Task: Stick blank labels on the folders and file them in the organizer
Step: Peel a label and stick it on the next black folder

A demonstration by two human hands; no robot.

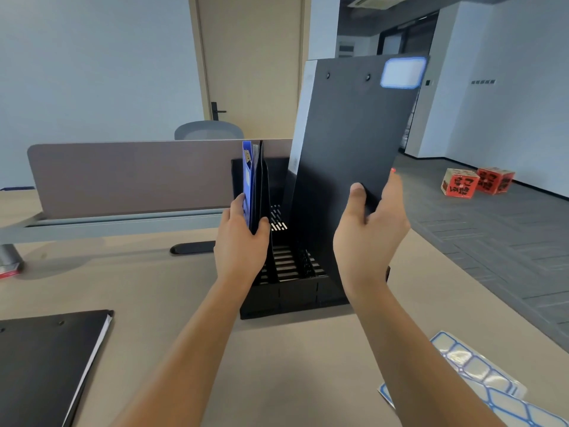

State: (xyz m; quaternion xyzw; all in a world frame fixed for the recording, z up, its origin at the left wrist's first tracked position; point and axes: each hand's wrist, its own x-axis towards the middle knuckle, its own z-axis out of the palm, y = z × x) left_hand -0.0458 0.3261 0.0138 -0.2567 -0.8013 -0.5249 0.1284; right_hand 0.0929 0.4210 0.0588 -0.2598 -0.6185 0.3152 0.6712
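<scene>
Head view, step in hand: we are filing, not labelling; the black folder [354,134] we hold up already carries a blank blue-edged label [402,73] at its top right corner.
Right hand: our right hand [371,238] grips the lower edge of that folder, thumb on the near face, fingers [395,183] curled behind it.
Folder position: upright, tilted a little to the right, its lower end down among the right-hand slots of the black organizer [292,291]; we cannot tell whether it touches the base.
Left hand: our left hand [241,241] pinches the filed folders [257,186], a blue one and dark ones, standing in the left slot, thumb on one side and fingers on the other, holding them upright.
Still to do: another black folder [46,365] lies flat at the near left of the worktop [292,365], no label visible on it; the label sheet [480,374] lies at the near right.
Next move, our judgement: lower the held folder straight into a free slot beside the filed ones, keeping it clear of the dividers, then release both hands and turn to the folder on the worktop.
</scene>
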